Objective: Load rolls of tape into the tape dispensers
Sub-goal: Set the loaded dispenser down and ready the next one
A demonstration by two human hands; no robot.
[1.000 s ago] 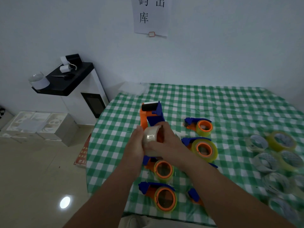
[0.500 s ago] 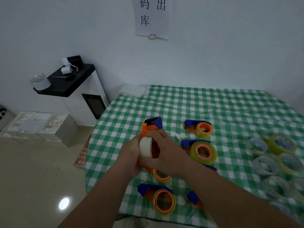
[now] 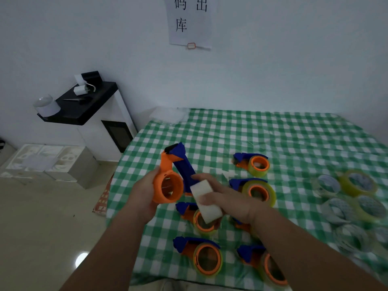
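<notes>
White tape roll at frame centre, pinched by right hand, not yet on orange hub of empty dispenser, gripped just left by left hand. Six loaded dispensers lying on checked tablecloth; loose rolls waiting at right edge. Probably about half done.

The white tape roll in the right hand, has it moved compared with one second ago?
Yes. The white tape roll has come off the orange dispenser hub and moved right.

Seven dispensers, about seven rolls.
</notes>
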